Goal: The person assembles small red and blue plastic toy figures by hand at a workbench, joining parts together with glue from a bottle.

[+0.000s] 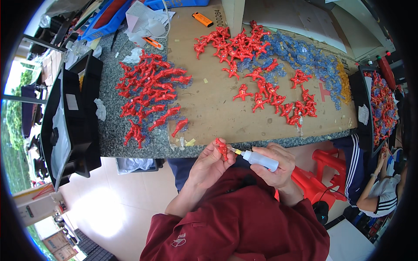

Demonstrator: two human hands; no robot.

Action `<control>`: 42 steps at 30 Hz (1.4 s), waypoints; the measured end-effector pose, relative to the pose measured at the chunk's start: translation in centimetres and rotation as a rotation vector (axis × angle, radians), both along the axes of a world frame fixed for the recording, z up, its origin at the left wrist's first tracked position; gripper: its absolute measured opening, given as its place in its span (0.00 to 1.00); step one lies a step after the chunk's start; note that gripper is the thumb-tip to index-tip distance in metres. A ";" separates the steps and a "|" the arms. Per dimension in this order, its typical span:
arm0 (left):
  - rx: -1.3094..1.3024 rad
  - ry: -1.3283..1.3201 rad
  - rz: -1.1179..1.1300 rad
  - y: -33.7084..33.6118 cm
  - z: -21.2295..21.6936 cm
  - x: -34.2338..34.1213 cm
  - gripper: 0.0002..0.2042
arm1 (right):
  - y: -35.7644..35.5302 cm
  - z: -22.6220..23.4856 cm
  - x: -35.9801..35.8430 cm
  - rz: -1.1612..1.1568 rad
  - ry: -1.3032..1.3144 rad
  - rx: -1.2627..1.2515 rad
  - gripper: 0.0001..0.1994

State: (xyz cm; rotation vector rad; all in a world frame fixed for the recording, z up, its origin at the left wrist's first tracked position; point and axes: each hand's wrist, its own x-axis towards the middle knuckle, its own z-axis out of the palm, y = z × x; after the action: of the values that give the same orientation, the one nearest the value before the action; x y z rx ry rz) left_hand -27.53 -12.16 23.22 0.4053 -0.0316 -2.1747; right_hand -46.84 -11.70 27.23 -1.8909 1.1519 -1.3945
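Pinched in the fingertips of my left hand (203, 169) is a small red plastic figure (222, 150). My right hand (282, 164) is wrapped round a translucent squeeze bottle (263, 161), tilted on its side. Its thin yellowish tip points left and reaches the figure or stops close by it; I cannot tell if they touch. Both hands are just off the table's near edge. On the table to the left lies a dense pile of red figures (148, 85), with clear blue pieces among them. More red figures (241, 45) are scattered on the cardboard sheet (200, 102).
Clear blue pieces (300, 54) and amber pieces (343, 80) spread along the back right. An orange cutter (202, 19) lies far back. Black bins (72, 122) stand left; another bin (365, 108) with red and blue pieces is right. Red stools (324, 169) and another person (385, 191) are at right.
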 end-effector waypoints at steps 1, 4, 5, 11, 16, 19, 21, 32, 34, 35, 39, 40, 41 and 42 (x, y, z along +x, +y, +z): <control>0.000 0.001 -0.001 0.0 0.1 0.0 0.11 | 0.0 0.1 -0.2 -0.001 0.001 0.000 0.20; 0.005 -0.004 0.003 0.1 0.1 -0.1 0.11 | 0.2 0.3 -0.4 0.022 -0.019 0.011 0.19; -0.004 0.010 0.004 0.1 -0.1 -0.1 0.11 | 0.1 0.3 -0.3 0.032 -0.040 0.009 0.19; -0.030 0.028 0.007 0.0 0.0 -0.2 0.10 | 0.0 0.3 -0.1 0.059 -0.059 0.016 0.19; -0.039 -0.018 0.016 0.0 0.0 -0.3 0.11 | 0.2 0.7 -0.6 0.059 -0.015 0.064 0.18; -0.051 -0.043 0.005 0.0 0.1 -0.3 0.10 | 0.2 0.7 -1.0 0.012 -0.087 0.108 0.17; -0.073 -0.019 0.007 0.0 -0.1 -0.4 0.09 | -0.1 0.4 -1.0 -0.065 -0.138 0.256 0.17; -0.065 -0.086 -0.004 0.2 0.2 0.0 0.09 | -5.4 -2.9 3.5 -0.180 0.117 0.089 0.17; -0.066 -0.055 0.001 0.1 0.0 0.1 0.09 | -5.3 -1.8 2.5 -0.178 0.102 0.131 0.16; -0.070 -0.056 0.002 0.1 -0.1 0.3 0.09 | -5.4 -1.1 1.9 -0.163 0.080 0.173 0.15; -0.082 -0.036 -0.018 -0.1 0.2 0.2 0.11 | -9.0 -0.7 -3.5 -0.476 0.320 0.105 0.09; -0.078 -0.041 -0.010 -0.3 0.1 -0.1 0.11 | -10.4 -0.9 -5.0 -0.531 0.411 0.048 0.09; -0.069 0.010 -0.052 -0.4 0.4 -0.6 0.12 | -11.5 -0.8 -6.8 -0.552 0.524 0.009 0.09; -0.059 0.054 -0.077 -0.5 0.4 -0.6 0.13 | -12.4 -1.2 -7.7 -0.554 0.630 -0.031 0.10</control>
State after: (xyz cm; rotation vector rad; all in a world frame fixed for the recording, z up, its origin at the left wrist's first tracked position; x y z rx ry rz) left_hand -28.17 -12.69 23.59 0.3170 -0.0824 -2.2543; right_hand -54.50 -24.10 26.04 -2.2097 2.0910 -1.0741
